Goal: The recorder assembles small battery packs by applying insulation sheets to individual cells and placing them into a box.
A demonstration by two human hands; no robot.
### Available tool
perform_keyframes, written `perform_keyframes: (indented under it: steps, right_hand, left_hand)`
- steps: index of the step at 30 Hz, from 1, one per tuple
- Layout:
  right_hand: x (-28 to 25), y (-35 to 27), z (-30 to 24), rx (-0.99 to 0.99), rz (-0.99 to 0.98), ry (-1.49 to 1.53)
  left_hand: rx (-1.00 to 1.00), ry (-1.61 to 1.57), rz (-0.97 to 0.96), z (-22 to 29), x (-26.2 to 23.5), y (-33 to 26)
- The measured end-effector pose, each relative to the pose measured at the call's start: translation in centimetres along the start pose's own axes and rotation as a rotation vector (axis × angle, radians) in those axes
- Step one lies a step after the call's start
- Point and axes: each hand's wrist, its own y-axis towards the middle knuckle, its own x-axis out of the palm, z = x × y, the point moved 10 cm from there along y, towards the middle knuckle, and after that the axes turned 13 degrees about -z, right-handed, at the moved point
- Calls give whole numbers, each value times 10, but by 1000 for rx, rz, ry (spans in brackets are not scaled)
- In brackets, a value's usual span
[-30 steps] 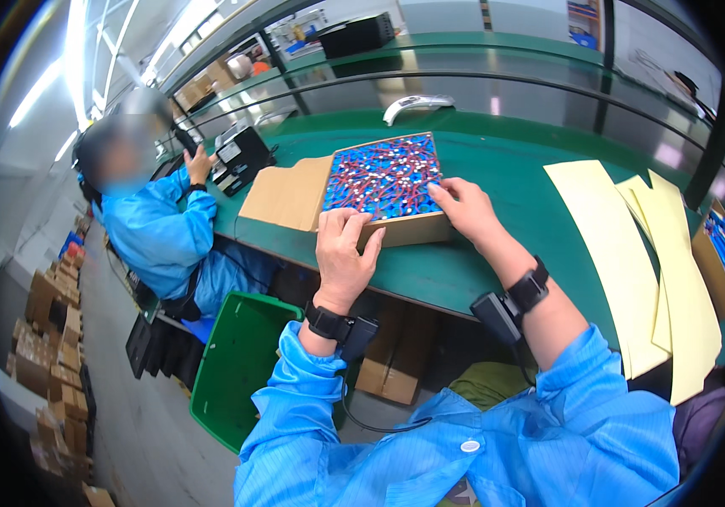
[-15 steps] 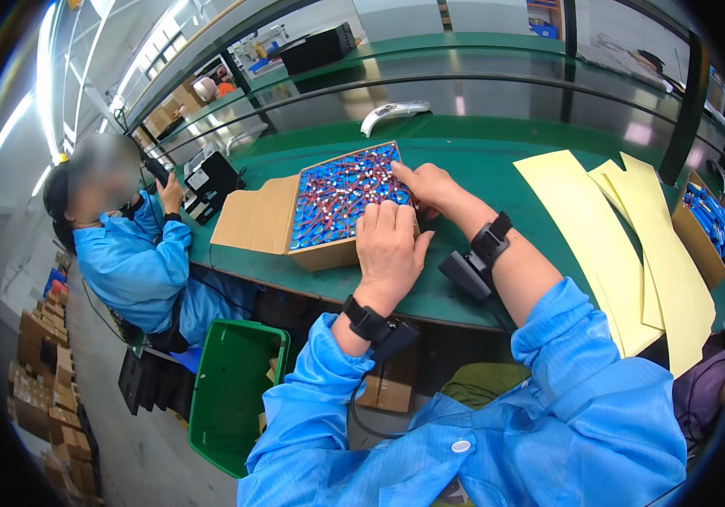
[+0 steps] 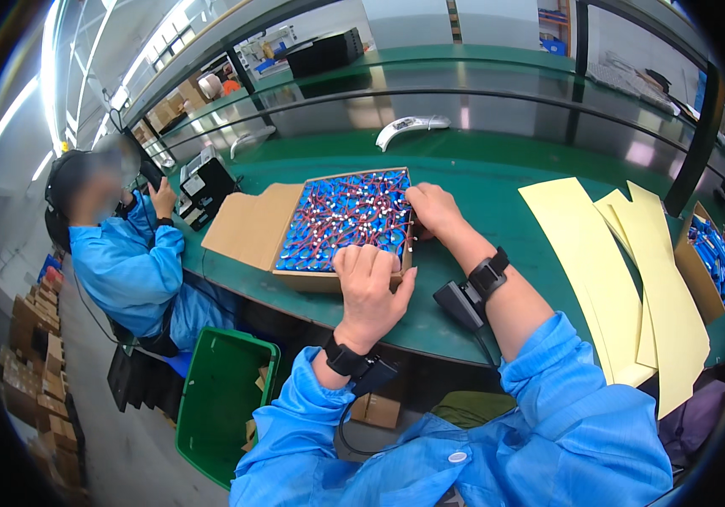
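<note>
An open cardboard box (image 3: 307, 281) sits on the green table, packed with blue cells (image 3: 297, 235) that carry red and black wires with small white connectors. Its flap (image 3: 240, 226) is folded out to the left. The fingers of my left hand (image 3: 371, 291) curl over the near wall by the right corner, the thumb outside. At the right wall, my right hand (image 3: 437, 211) grips the rim toward the far corner; some of its fingers are hidden. Both wrists wear a black strap with a small dark device.
Yellow sheets (image 3: 591, 279) lie on the table at right, beside another box of blue cells (image 3: 709, 258). A white curved part (image 3: 413, 127) stands farther back. At left, a person in blue (image 3: 130, 262) sits near a black device (image 3: 204, 186). A green bin (image 3: 223, 397) stands below.
The box has turned slightly clockwise, so its near wall lies more level. My right hand has moved with it along the right side. The whole view has shifted slightly.
</note>
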Motion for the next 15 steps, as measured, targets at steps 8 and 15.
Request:
perform_keyframes:
  steps: [8,15]
  right_hand:
    - [-4,-10,-20,-128,112,-270]
    - [-21,-52,-55,-252,292,-429]
  left_hand:
    - [10,-53,-5,-8,-11,-10]
    - [-35,-138,13,-20,-20,-12]
